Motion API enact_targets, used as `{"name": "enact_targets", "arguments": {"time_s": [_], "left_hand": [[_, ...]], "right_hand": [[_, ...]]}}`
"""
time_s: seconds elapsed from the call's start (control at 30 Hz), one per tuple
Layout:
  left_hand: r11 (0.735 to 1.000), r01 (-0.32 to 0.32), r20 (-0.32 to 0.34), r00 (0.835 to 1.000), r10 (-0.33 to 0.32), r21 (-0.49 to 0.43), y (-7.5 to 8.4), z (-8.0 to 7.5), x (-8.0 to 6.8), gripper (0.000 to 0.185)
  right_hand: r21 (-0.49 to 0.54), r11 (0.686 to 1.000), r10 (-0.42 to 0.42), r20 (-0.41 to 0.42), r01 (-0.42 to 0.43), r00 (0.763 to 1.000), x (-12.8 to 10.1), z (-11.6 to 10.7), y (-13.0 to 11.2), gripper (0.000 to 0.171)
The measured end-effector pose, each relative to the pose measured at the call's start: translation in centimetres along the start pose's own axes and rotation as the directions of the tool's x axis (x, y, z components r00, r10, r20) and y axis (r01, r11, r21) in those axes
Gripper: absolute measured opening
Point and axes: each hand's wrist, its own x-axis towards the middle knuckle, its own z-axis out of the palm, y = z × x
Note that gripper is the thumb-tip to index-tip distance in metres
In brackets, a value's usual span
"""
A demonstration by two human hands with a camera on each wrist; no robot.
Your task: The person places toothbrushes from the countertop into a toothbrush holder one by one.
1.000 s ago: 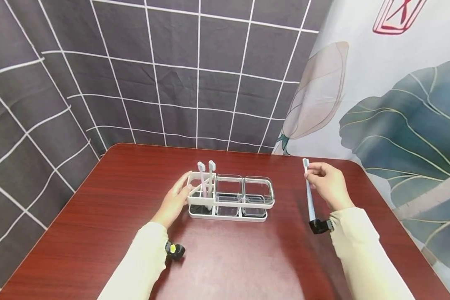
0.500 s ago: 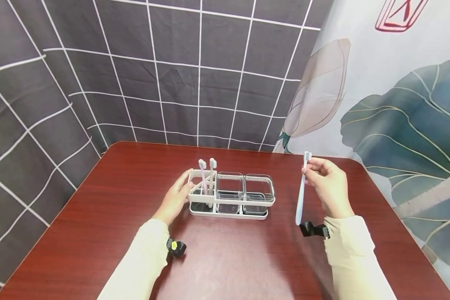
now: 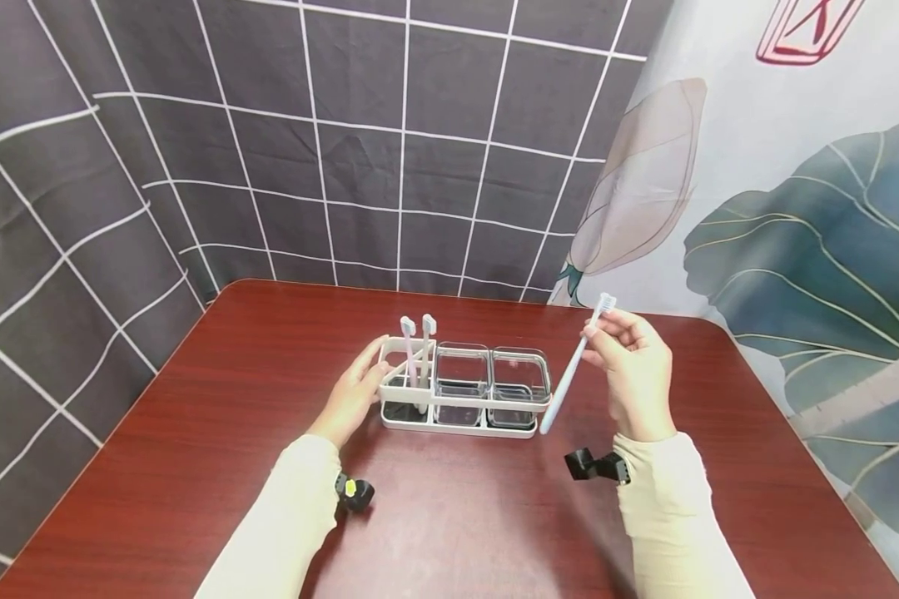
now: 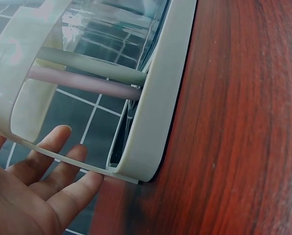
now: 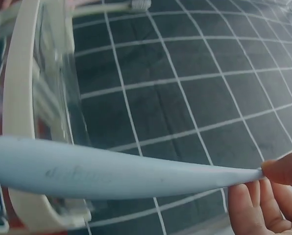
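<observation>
The white toothbrush holder [image 3: 464, 398] stands near the middle of the dark red table [image 3: 195, 433], with broad bare wood in front of it and to both sides; the table's far edge runs close under the grey grid-patterned curtain [image 3: 330, 150], and its right rear corner lies beneath the leaf-printed curtain [image 3: 794, 233]. The left hand [image 3: 354, 391] rests against the holder's left end with its fingers [image 4: 58, 147] straight and loose, curled round nothing — the left wrist view shows the fingertips lying along the rim of the frame. The right hand [image 3: 633, 366] hangs above the table just right of the holder, well clear of the table's right edge, and pinches a pale blue toothbrush [image 3: 573, 366] near its head between thumb and fingertips. The brush is tilted: bristle head up and to the right, its smooth, tapering handle slanting down-left so the tail end hangs by the holder's right front corner, though whether it touches the rim I cannot tell from here. The holder has three compartments in a row — the left one holds a pink toothbrush [image 3: 409, 349] and a white toothbrush [image 3: 426, 349] standing upright side by side, while the middle and right ones carry clear square cups [image 3: 460, 378].
</observation>
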Motion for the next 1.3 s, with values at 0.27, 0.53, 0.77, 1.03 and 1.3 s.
{"name": "enact_targets", "arguments": {"time_s": [0.27, 0.53, 0.77, 1.03, 1.3], "left_hand": [[1.000, -0.014, 0.002, 1.000, 0.014, -0.011, 0.0, 0.1, -0.1, 0.053], [1.000, -0.007, -0.005, 1.000, 0.007, -0.017, -0.1, 0.1, -0.2, 0.052], [1.000, -0.016, -0.009, 1.000, 0.016, -0.021, -0.2, 0.1, 0.0, 0.052], [0.999, -0.022, -0.015, 1.000, 0.022, -0.026, -0.3, 0.1, 0.1, 0.052], [0.999, -0.020, -0.018, 1.000, 0.020, -0.043, -0.3, 0.2, 0.2, 0.050]], "right_hand": [[0.171, 0.985, -0.003, 0.032, -0.002, 0.999, -1.2, 2.1, 0.2, 0.024], [0.264, 0.965, -0.038, 0.089, 0.013, 0.995, -2.1, 4.1, 0.1, 0.026], [0.326, 0.944, -0.098, 0.140, 0.047, 0.985, -2.5, 5.8, -0.4, 0.028], [0.395, 0.911, -0.193, 0.153, 0.119, 0.969, -3.2, 7.9, -0.5, 0.026], [0.403, 0.903, -0.224, 0.142, 0.151, 0.964, -3.8, 9.7, 0.2, 0.024]]}}
